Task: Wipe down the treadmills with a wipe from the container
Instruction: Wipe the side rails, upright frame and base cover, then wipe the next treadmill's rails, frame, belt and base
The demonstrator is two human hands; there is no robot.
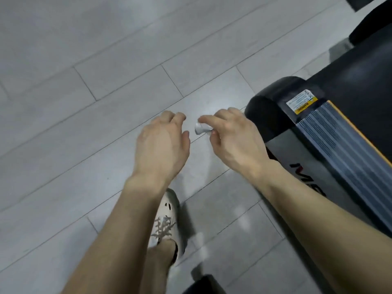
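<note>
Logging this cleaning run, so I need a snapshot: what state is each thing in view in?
treadmill: rear end in view, standing on the floor, nothing touching it; belt motion cannot be told.
wipe: scrunched small, held above the floor, clear of the treadmill.
right hand: pinches the wipe at the fingertips.
left hand: loosely curled, holds nothing, apart from the wipe.
shoe: laced, worn, on the floor.

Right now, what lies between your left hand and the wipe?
Nothing: the head view shows only a narrow gap between the left hand and the wipe pinched by the right hand, grey floor behind.
</note>
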